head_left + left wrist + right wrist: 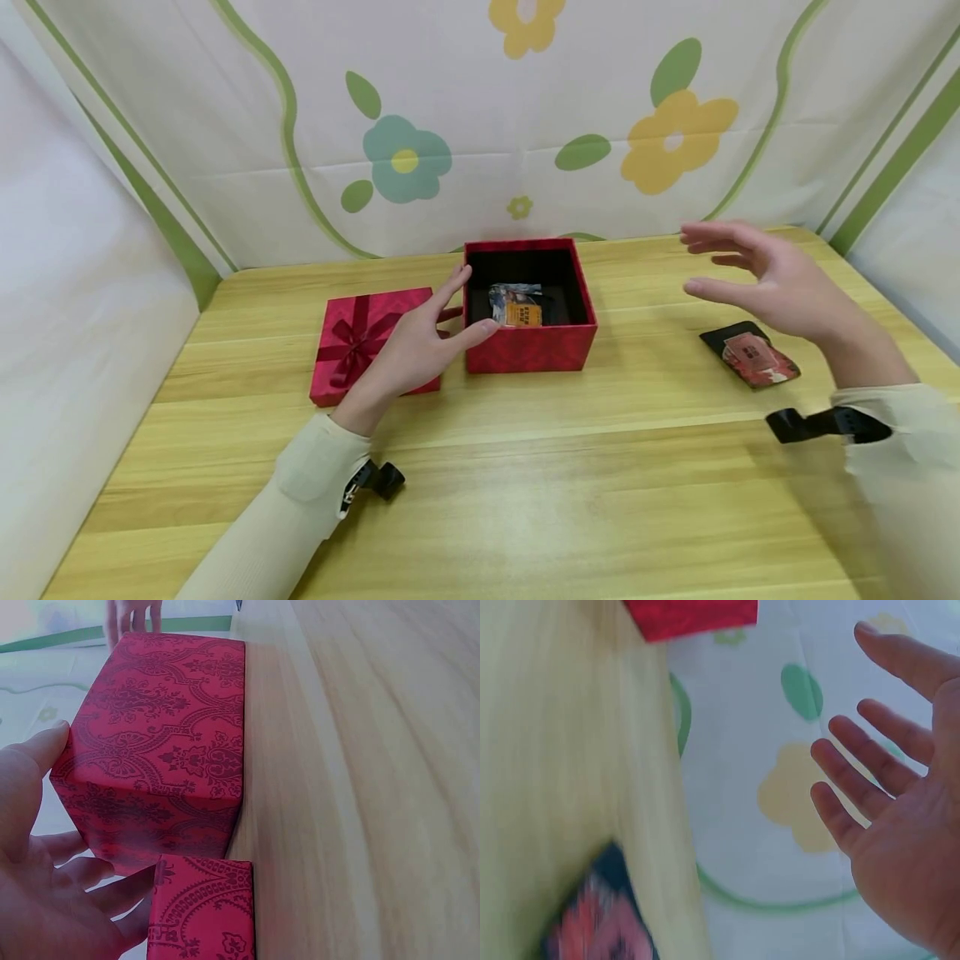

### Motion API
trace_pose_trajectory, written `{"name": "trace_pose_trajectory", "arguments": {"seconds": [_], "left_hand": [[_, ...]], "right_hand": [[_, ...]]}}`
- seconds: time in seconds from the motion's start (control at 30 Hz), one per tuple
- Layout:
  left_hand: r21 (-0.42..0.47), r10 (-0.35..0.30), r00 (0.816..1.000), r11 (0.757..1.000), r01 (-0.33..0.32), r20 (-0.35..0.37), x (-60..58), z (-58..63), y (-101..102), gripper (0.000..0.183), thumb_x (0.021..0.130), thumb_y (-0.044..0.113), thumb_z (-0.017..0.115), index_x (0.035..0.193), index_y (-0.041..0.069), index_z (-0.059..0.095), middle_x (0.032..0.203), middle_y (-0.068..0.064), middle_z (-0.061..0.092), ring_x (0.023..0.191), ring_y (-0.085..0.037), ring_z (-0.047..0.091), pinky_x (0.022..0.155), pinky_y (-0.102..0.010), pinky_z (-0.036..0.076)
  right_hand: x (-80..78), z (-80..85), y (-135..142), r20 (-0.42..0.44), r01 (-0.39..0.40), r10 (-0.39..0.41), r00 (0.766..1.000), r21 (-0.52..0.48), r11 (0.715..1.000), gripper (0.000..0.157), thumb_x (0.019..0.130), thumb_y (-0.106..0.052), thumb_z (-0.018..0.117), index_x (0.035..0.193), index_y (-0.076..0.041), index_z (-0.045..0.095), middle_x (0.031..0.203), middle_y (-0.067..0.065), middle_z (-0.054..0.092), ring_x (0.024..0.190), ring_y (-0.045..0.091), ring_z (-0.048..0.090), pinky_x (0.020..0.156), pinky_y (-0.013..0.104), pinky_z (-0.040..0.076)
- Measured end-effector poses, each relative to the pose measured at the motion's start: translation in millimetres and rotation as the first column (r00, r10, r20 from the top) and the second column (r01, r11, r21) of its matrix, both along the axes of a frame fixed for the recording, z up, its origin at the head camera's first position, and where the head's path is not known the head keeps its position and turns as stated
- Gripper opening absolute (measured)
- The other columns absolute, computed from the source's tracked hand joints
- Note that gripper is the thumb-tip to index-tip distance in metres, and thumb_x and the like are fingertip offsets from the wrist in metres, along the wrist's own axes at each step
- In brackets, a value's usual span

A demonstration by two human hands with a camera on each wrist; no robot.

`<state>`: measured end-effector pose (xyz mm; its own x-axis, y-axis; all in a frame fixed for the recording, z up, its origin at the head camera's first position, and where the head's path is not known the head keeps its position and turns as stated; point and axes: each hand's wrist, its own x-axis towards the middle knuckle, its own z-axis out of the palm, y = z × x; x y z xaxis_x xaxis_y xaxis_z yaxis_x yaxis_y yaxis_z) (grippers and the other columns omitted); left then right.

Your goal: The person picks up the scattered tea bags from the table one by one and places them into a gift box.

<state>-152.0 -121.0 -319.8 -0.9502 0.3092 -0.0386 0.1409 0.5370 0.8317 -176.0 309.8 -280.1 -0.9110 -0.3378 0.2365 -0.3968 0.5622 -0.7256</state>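
Box (529,350) — left hand (420,346) touching, right hand (765,279) spread, empty.

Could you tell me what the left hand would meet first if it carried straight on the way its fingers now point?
Most likely the open red box: the left hand points at its near left wall, thumb already at the corner, possibly touching. The lid lies beneath the hand.

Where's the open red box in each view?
Head: red box at table centre, open, small packets inside, left hand at its left wall.
Left wrist: fills the upper left, patterned side wall showing, thumb by its near corner.
Right wrist: only a red corner at the top edge, right hand apart from it, fingers spread.
Shared landmark: the wooden table.
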Motion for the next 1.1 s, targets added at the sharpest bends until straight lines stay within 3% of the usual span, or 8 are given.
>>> {"name": "trace_pose_trajectory", "arguments": {"seconds": [0.3,0.47,0.67,0.83,0.97,1.0,1.1], "left_hand": [[-0.002,0.004,1.000,1.000,-0.004,0.007,-0.2,1.6,0.2,0.084,0.097,0.059,0.070,0.164,0.057,0.019,0.174,0.030,0.013,0.152,-0.027,0.048,0.115,-0.052,0.052],[0.001,0.004,1.000,1.000,-0.004,0.009,0.0,1.2,0.3,0.084,0.097,0.058,0.070,0.164,0.057,0.019,0.174,0.030,0.013,0.153,-0.027,0.048,0.115,-0.052,0.052],[0.001,-0.002,1.000,1.000,0.002,0.000,0.3,0.9,0.1,0.084,0.098,0.057,0.070,0.165,0.054,0.019,0.177,0.025,0.013,0.152,-0.028,0.048,0.116,-0.052,0.052],[0.001,-0.004,1.000,1.000,0.004,-0.003,-0.3,0.6,0.0,0.084,0.098,0.057,0.070,0.165,0.055,0.019,0.176,0.026,0.013,0.152,-0.029,0.048,0.116,-0.052,0.051],[0.003,-0.005,1.000,1.000,0.005,-0.006,-0.5,0.3,-0.2,0.084,0.098,0.056,0.070,0.165,0.054,0.019,0.176,0.026,0.013,0.152,-0.029,0.048,0.116,-0.052,0.052],[0.003,-0.006,1.000,1.000,0.006,-0.008,-0.5,0.1,-0.2,0.084,0.098,0.056,0.070,0.165,0.054,0.019,0.176,0.025,0.013,0.152,-0.029,0.048,0.116,-0.052,0.052],[-0.005,-0.006,1.000,1.000,0.006,-0.011,-0.7,-0.5,-0.1,0.084,0.098,0.057,0.069,0.165,0.055,0.019,0.176,0.025,0.013,0.153,-0.029,0.047,0.115,-0.052,0.052]], "right_hand": [[10.8,-13.5,51.3,-0.011,-0.025,0.026,1.000,0.067,0.997,0.077,0.089,0.004,0.080,0.157,-0.015,0.051,0.150,-0.015,0.056,0.133,-0.003,0.050,0.100,0.003,0.036],[14.8,-24.9,72.0,0.052,-0.031,0.024,0.998,0.129,0.991,0.083,0.087,0.001,0.083,0.160,-0.018,0.048,0.151,-0.018,0.054,0.135,-0.008,0.047,0.100,0.003,0.033],[19.7,-38.7,91.9,0.167,-0.044,0.002,0.986,0.248,0.968,0.086,0.089,-0.012,0.085,0.162,-0.028,0.044,0.154,-0.021,0.049,0.132,-0.017,0.038,0.094,0.002,0.026],[20.4,-51.8,103.0,0.212,-0.058,-0.005,0.977,0.290,0.955,0.085,0.087,-0.016,0.087,0.161,-0.028,0.046,0.151,-0.028,0.049,0.129,-0.024,0.035,0.090,0.004,0.024],[19.7,-59.0,109.4,0.238,-0.056,-0.026,0.971,0.331,0.942,0.087,0.086,-0.019,0.089,0.161,-0.032,0.046,0.151,-0.030,0.048,0.132,-0.010,0.039,0.088,0.009,0.028],[19.7,-60.1,110.8,0.252,-0.059,-0.030,0.967,0.336,0.940,0.088,0.086,-0.020,0.089,0.161,-0.033,0.045,0.152,-0.027,0.047,0.137,-0.002,0.039,0.096,0.013,0.030],[20.4,-63.0,114.2,0.281,-0.081,-0.026,0.959,0.360,0.929,0.092,0.084,-0.021,0.090,0.162,-0.034,0.043,0.157,-0.013,0.042,0.146,0.029,0.038,0.111,0.042,0.034]]}}
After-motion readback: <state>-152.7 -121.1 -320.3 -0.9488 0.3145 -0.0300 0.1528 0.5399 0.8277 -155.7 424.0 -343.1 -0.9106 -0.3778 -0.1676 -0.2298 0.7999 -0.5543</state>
